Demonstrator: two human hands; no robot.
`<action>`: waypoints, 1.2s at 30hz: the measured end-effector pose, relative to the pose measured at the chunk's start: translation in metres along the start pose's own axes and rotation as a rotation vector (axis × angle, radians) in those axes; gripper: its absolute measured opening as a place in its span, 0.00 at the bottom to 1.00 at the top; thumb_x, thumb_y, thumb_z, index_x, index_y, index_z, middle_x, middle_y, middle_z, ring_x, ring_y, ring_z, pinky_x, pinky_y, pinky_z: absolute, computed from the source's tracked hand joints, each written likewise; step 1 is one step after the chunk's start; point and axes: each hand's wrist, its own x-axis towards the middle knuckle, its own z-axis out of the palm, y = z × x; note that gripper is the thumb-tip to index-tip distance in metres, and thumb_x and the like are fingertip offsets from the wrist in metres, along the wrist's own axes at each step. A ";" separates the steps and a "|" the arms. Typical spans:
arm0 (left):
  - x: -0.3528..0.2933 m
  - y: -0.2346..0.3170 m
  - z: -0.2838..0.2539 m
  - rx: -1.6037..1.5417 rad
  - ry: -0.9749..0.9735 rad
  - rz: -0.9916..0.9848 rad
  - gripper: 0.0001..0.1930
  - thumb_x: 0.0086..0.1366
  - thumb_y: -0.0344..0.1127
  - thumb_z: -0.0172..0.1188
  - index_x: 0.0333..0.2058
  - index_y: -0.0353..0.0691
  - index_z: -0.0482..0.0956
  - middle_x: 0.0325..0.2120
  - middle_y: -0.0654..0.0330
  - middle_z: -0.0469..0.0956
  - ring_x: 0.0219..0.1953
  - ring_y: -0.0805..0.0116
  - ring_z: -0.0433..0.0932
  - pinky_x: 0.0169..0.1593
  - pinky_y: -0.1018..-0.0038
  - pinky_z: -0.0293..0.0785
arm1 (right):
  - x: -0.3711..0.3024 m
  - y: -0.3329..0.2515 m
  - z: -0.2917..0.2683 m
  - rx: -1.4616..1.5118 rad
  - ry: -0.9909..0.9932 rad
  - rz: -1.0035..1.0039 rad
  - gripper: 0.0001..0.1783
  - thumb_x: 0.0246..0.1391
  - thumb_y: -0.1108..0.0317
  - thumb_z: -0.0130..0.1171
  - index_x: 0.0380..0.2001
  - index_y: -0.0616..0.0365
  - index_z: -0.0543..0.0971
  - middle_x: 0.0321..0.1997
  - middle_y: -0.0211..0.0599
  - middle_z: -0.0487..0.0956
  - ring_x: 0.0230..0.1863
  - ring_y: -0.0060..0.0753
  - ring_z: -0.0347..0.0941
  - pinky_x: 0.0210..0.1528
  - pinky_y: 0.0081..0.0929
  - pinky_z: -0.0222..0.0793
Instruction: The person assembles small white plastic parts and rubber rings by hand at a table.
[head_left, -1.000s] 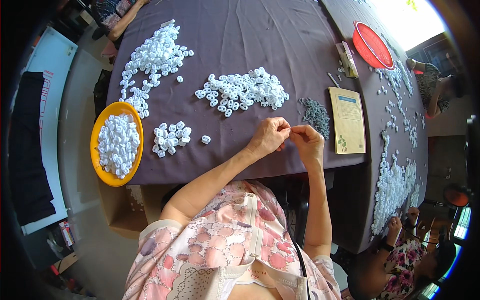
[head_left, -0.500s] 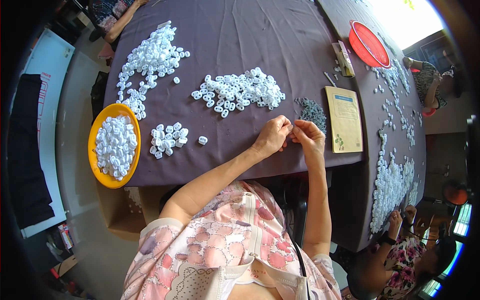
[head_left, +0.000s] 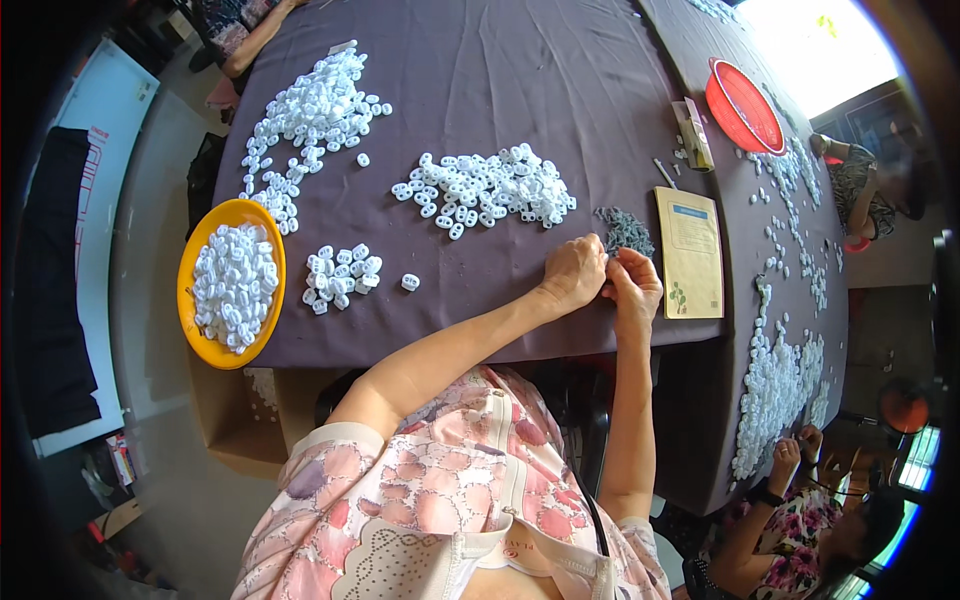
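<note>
Close together near the table's front edge are my left hand (head_left: 577,272) and my right hand (head_left: 635,287), both with fingers pinched. Whatever lies between the fingertips is too small or too hidden to name. Just beyond my right hand is a heap of small grey pieces (head_left: 630,234), partly covered by the fingers. A pile of white oval pieces with two dark marks each (head_left: 490,188) spreads farther off, to the left of the grey heap. One single white piece (head_left: 410,282) lies beside a smaller white cluster (head_left: 340,278), left of my hands.
A yellow bowl (head_left: 222,353) of white pieces stands at the table's left edge, with another white pile (head_left: 320,105) beyond it. To the right are a tan packet (head_left: 690,265), a small box (head_left: 693,135) and a red basket (head_left: 720,110). Co-workers sit around the tables.
Both hands have shifted a little to the right, nearer the grey heap, with fingers still pinched. The view has also moved slightly. The piles look the same.
</note>
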 end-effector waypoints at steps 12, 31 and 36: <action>0.005 -0.007 -0.009 -0.128 -0.200 -0.032 0.12 0.58 0.37 0.49 0.26 0.33 0.76 0.28 0.46 0.77 0.33 0.47 0.76 0.37 0.59 0.72 | 0.001 0.001 -0.002 0.049 -0.051 0.002 0.07 0.49 0.78 0.56 0.34 0.59 0.74 0.29 0.29 0.76 0.27 0.16 0.72 0.22 0.11 0.67; 0.003 -0.010 -0.015 -0.696 -0.346 -0.234 0.13 0.61 0.38 0.46 0.23 0.35 0.69 0.17 0.61 0.70 0.13 0.74 0.70 0.14 0.79 0.67 | 0.000 -0.005 -0.004 0.204 -0.097 0.110 0.09 0.46 0.79 0.59 0.33 0.58 0.74 0.31 0.32 0.77 0.29 0.20 0.74 0.32 0.16 0.72; 0.003 -0.011 -0.015 -0.736 -0.318 -0.245 0.11 0.62 0.37 0.46 0.26 0.36 0.69 0.18 0.62 0.70 0.14 0.75 0.70 0.15 0.80 0.68 | -0.003 -0.010 0.001 0.170 -0.100 0.101 0.10 0.48 0.78 0.58 0.36 0.60 0.74 0.31 0.31 0.77 0.29 0.19 0.74 0.31 0.15 0.72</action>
